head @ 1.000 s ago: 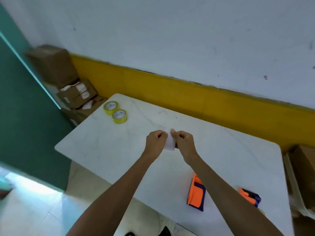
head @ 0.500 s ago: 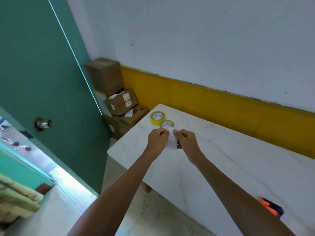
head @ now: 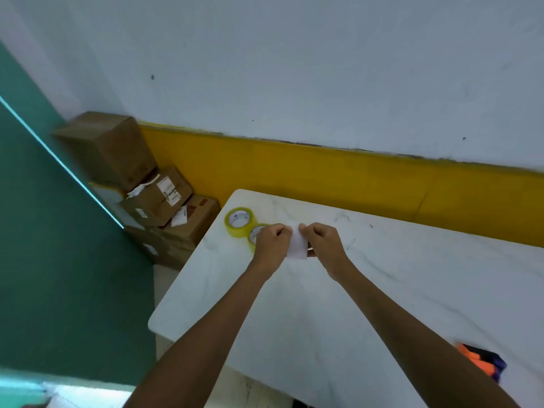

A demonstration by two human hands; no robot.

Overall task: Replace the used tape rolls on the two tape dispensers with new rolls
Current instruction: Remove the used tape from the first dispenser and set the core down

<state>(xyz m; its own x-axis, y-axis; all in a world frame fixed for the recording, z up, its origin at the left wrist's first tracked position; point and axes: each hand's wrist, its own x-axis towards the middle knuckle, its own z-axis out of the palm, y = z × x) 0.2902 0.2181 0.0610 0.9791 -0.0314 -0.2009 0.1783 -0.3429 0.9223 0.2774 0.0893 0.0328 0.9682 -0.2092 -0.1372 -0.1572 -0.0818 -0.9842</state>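
Both hands pinch one small white rectangular paper slip point(head: 296, 245) above the white marble-patterned table point(head: 382, 290): the left hand point(head: 272, 243) closed on its left edge, the right hand point(head: 322, 242) closed on its right edge. Just beyond the left hand, two yellow tape rolls lie flat on the table's far left corner, touching; the far roll point(head: 238, 221) shows whole, the near roll point(head: 256, 233) is partly hidden behind the knuckles. An orange-and-dark-blue tape dispenser point(head: 482, 360) lies near the right edge, well apart. Brown cardboard boxes point(head: 147, 195) are stacked in the corner.

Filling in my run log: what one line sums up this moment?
left hand: pinching white sheet | right hand: pinching same sheet | yellow tape rolls: on table, untouched | orange dispenser: near table's right edge
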